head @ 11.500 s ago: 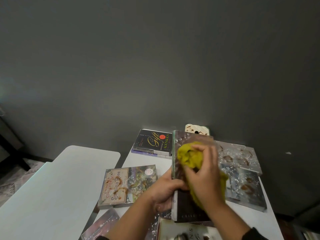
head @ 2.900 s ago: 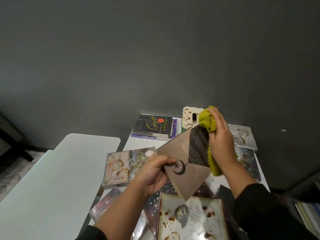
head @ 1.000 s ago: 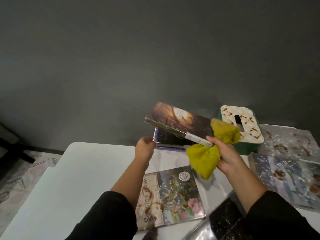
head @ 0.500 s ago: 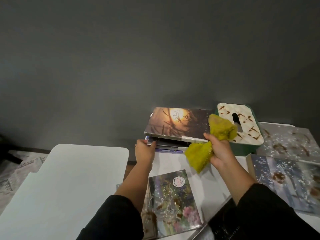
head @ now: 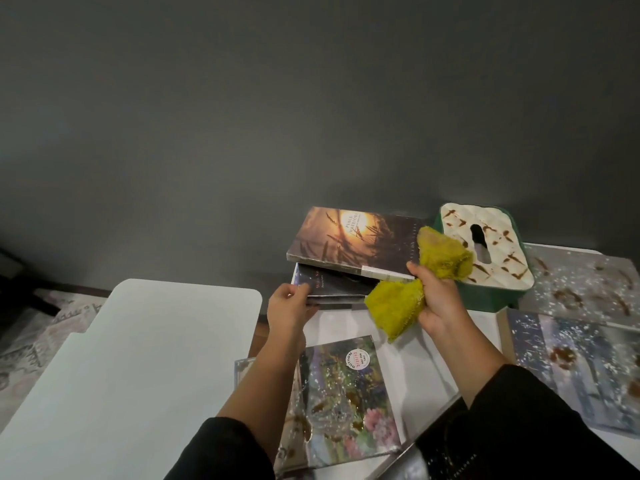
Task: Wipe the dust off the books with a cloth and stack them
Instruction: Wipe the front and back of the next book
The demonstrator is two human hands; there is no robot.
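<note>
- Since half a second ago our sunset-cover book (head: pixel 353 239) has come down flat onto the stack at the far edge of the desk (head: pixel 415 351), where a second ago it was still tilted in the air.
- Our right hand (head: pixel 438 299) curls round the yellow cloth (head: pixel 415 282), which bunches above the knuckles and hangs below the palm; the thumb touches the near right corner of the sunset-cover book.
- Our left hand (head: pixel 289 306) holds the near left corner of the dark book (head: pixel 329 284) directly under it, fingers curled at its edge.
- We see the top book sitting slightly askew on the dark book, its left side overhanging.
- Just beside the stack on the right stands a green tissue box (head: pixel 485 292) with a stained white top, touching or nearly touching the cloth; we cannot tell which.
- Nearer us, under our left forearm, lies the floral-cover book (head: pixel 346 403) with a round sticker, spotted with dust and brown marks.
- Along the right edge lie two dusty pale books, the far pale book (head: pixel 581 282) and the near pale book (head: pixel 571 368), both flecked with white and brown.
- At the bottom edge a glossy dark book (head: pixel 405 460) peeks out beside our right sleeve (head: pixel 540 427).
- To the left stands a second white tabletop (head: pixel 131 358), apart from the desk.
</note>
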